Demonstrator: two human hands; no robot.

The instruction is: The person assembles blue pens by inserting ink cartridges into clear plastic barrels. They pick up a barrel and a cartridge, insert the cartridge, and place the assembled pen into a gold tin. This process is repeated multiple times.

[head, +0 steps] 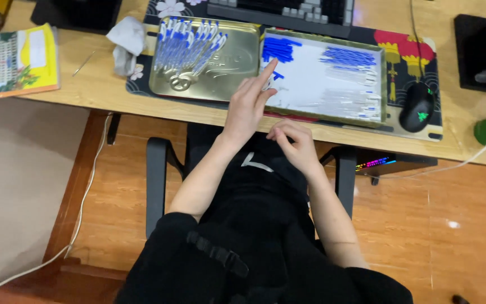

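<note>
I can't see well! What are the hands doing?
Left hand: open, fingers reaching into the right tray.
Right hand: curled, contents cannot be told.

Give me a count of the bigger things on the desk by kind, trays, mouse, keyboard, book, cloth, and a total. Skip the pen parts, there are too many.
Gold metal trays: 2, left tray and right tray
Computer mouse: 1
Keyboard: 1
Book: 1
Crumpled cloth: 1
Total: 6
The left hand reaches into the right tray; the right hand is below the desk edge.
</note>
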